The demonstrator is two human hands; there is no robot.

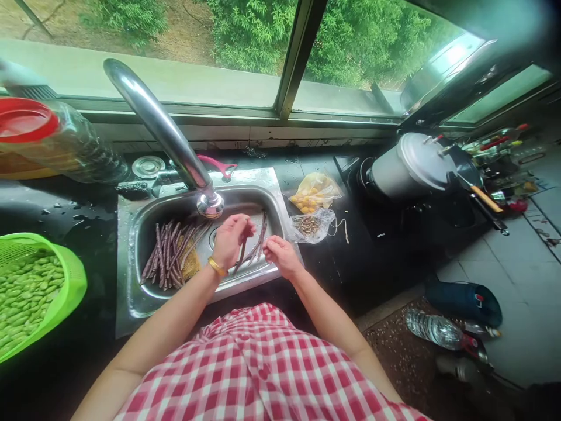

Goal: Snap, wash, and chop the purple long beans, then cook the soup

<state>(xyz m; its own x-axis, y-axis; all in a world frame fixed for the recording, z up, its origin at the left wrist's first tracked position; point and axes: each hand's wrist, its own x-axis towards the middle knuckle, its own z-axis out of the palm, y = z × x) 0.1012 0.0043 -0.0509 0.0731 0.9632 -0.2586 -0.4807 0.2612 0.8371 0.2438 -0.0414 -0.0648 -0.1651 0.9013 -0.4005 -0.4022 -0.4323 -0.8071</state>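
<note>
Over a steel sink (131, 245) both my hands work on long purple beans. My left hand (230, 240), with a gold bangle on its wrist, is closed in a pinch on a purple bean (241, 255) that hangs down from the fingers. My right hand (283, 255) is closed on the ends of a few more purple beans (262, 231) that run up toward the sink's far right side. A pile of purple beans (169, 254) lies in the left half of the basin, under the curved tap (162, 131).
A green basket (72, 275) of shelled green beans sits on the dark counter at left. A red-lidded plastic jar (56, 140) lies behind it. Two plastic bags (313, 207) rest right of the sink, then a pressure cooker (407, 164). Bottles lie on the floor at right.
</note>
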